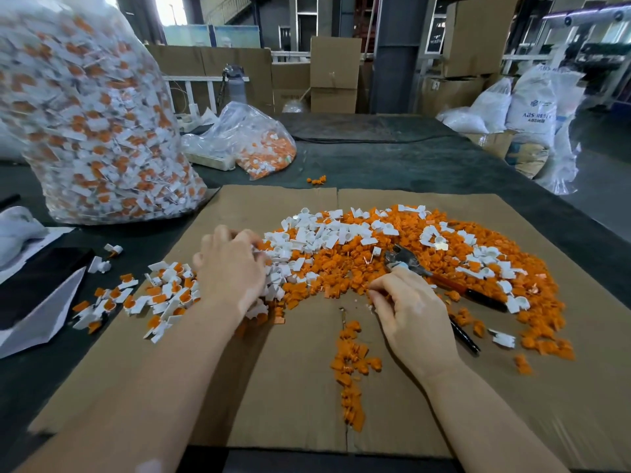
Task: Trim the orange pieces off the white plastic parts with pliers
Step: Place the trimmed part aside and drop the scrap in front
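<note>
A brown cardboard sheet carries a wide heap of cut orange pieces mixed with trimmed white parts. Untrimmed white-and-orange parts lie scattered at the sheet's left edge. My left hand reaches into the white parts, its blurred fingers curled round some of them. My right hand grips the pliers. Their metal jaws stick out above the knuckles, over the orange heap. The orange-and-black handles spread out to the right of the hand.
A big clear bag full of white-and-orange parts stands at the left. A smaller bag lies behind the sheet on the dark table. Paper and a dark flat item sit at the left. Boxes and sacks stand beyond.
</note>
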Demonstrator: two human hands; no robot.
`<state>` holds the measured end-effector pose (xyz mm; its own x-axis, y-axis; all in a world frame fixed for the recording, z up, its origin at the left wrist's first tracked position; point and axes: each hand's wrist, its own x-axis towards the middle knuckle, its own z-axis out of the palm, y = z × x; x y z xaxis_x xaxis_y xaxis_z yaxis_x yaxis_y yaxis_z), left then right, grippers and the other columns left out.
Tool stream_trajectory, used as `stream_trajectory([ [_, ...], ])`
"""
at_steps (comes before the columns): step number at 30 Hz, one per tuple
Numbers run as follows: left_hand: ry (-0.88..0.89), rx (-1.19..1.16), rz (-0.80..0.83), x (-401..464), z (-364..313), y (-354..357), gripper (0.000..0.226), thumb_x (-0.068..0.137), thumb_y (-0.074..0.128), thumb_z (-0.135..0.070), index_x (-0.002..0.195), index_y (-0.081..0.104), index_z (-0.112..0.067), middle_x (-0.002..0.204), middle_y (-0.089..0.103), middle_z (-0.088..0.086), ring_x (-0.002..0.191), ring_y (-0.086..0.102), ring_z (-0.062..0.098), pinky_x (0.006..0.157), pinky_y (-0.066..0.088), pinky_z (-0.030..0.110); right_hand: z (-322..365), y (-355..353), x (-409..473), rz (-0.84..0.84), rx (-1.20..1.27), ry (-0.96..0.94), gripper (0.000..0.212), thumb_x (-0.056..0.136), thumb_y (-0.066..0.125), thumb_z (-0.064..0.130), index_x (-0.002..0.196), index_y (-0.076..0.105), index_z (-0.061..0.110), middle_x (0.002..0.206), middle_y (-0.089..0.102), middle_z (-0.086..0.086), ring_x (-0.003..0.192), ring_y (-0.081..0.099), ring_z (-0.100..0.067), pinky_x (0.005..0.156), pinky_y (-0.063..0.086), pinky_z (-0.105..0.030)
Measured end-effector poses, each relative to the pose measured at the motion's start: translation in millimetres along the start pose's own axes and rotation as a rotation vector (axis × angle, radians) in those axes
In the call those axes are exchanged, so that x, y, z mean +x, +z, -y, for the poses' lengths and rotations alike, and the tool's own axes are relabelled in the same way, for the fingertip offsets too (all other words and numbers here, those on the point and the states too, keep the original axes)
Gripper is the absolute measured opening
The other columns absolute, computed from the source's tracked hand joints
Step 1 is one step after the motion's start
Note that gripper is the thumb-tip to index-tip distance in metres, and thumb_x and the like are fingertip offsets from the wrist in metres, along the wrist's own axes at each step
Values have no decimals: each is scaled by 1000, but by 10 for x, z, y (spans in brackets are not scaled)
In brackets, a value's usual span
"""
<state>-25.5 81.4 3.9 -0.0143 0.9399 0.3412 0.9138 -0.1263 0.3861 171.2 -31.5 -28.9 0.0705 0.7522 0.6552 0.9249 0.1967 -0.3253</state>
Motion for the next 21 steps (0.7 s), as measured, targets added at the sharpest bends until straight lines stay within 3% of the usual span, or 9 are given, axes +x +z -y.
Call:
stream_trajectory([
  [4, -23, 111, 60, 32, 67, -1, 27, 96, 49, -32, 121, 59, -31, 126, 46, 5, 122, 33, 27, 98, 30, 43, -16, 10, -3, 16, -14, 23, 4, 81, 69, 2, 80, 68, 7, 77, 61, -3, 75, 59, -19, 66, 52, -31],
  [8, 53, 62, -13, -20, 13, 37, 30, 94, 52, -30, 124, 57, -31, 129, 46, 1, 121, 29, 24, 98, 24, 40, -26, 31, 3, 31, -41, 33, 4, 80, 69, 2, 80, 69, 6, 79, 62, -5, 76, 59, -21, 68, 52, -32],
  [12, 258, -47, 41, -112, -183, 80, 19, 92, 57, -28, 106, 69, -31, 113, 59, -5, 111, 39, 20, 88, 26, 35, -33, 32, 3, 30, -64, 27, 5, 79, 71, 1, 81, 69, 6, 79, 63, -6, 76, 60, -22, 70, 53, -32],
  [14, 334, -89, 127, -150, -278, 106, 15, 91, 59, -29, 100, 71, -32, 103, 62, -9, 108, 44, 17, 92, 27, 37, -36, 32, 1, 28, -66, 31, 5, 79, 71, 1, 81, 69, 6, 79, 63, -5, 77, 60, -21, 70, 53, -33],
  [18, 467, -31, 286, -231, -388, 199, 14, 88, 61, -38, 101, 68, -36, 93, 51, -14, 104, 42, 15, 92, 24, 36, -32, 34, 0, 34, -70, 31, 5, 80, 70, 2, 81, 69, 6, 80, 63, -6, 77, 60, -22, 69, 53, -35],
  [21, 486, -6, 282, -270, -422, 246, 13, 88, 61, -37, 100, 67, -37, 91, 46, -15, 101, 39, 13, 83, 19, 32, -21, 22, 0, 41, -62, 29, 5, 80, 70, 2, 82, 69, 6, 80, 63, -6, 79, 60, -23, 70, 53, -34],
])
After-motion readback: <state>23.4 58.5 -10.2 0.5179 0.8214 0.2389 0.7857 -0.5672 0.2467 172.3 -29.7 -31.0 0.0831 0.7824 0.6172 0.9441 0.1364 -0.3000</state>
